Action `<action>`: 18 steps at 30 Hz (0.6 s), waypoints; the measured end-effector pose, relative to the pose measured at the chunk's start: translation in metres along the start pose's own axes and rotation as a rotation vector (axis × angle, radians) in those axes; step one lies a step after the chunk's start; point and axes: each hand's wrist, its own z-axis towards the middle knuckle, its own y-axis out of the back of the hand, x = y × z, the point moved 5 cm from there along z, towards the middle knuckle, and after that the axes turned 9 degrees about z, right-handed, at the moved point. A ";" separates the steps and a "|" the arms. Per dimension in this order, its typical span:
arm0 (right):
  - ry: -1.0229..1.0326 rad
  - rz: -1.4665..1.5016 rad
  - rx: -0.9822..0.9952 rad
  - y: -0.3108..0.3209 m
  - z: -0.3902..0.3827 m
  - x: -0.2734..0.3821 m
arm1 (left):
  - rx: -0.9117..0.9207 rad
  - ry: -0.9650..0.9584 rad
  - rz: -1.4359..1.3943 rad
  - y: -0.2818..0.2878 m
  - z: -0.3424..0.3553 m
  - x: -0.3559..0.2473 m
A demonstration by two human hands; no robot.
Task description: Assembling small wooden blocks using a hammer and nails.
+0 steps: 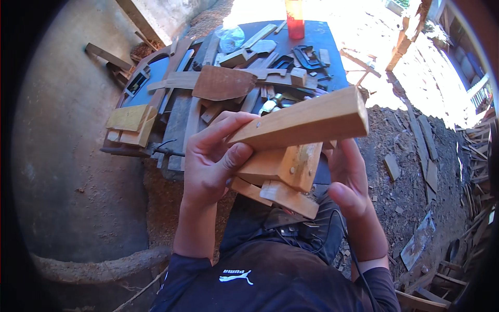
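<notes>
A wooden assembly of several joined blocks (306, 122) is held up in front of my chest, its long top bar angled up toward the right. Round fastener heads or plugs show on its pale faces. My left hand (210, 161) grips its left end, thumb on the near side and fingers over the top. On the right, my right hand (351, 174) is beside the assembly with its thumb apart from the wood. The fingers of that hand reach up behind the bar and are mostly hidden, so any contact there cannot be made out.
Beyond, a blue-topped table (332, 44) carries wood offcuts, a brown wooden piece (223, 83), clamps (309, 58), a clear plastic container (230, 37) and a red bottle (294, 21). A concrete wall (78, 145) stands left. Scrap wood (392, 166) litters the dirt floor on the right.
</notes>
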 end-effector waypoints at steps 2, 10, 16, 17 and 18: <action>0.081 0.056 -0.005 -0.003 -0.003 -0.005 | -0.060 0.048 -0.036 -0.013 0.000 0.003; 0.068 0.126 -0.170 0.019 -0.009 -0.021 | 0.011 0.312 0.066 -0.036 0.003 0.031; -0.023 -0.030 -0.293 0.025 -0.015 -0.021 | 0.163 0.360 0.285 -0.039 0.002 0.048; -0.016 -0.099 -0.306 0.023 -0.015 -0.019 | 0.154 0.333 0.228 -0.041 0.001 0.050; -0.015 -0.096 -0.310 0.023 -0.015 -0.020 | 0.144 0.305 0.172 -0.042 0.001 0.051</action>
